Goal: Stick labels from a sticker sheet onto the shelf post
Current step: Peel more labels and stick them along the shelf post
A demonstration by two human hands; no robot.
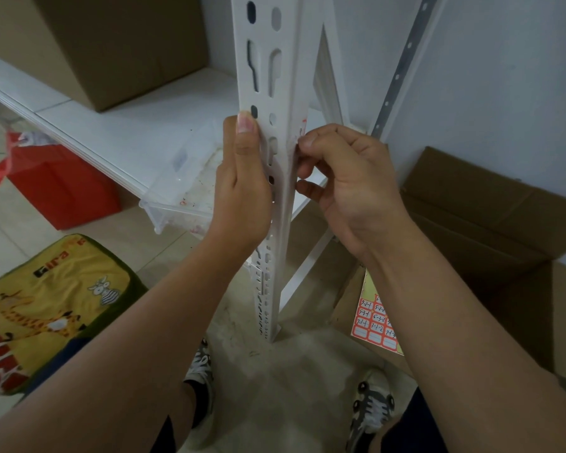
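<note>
Mid-frame, the left hand (pixel 242 184) grips the post (pixel 275 76) while the right hand (pixel 343 188) fingers press a label (pixel 303 125) onto its right edge. Next likely: another from the sheet (pixel 374 325), lower right.

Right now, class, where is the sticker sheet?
The sticker sheet lies low on the right, on the cardboard box, beside the shelf post foot, partly behind the right forearm.
</note>
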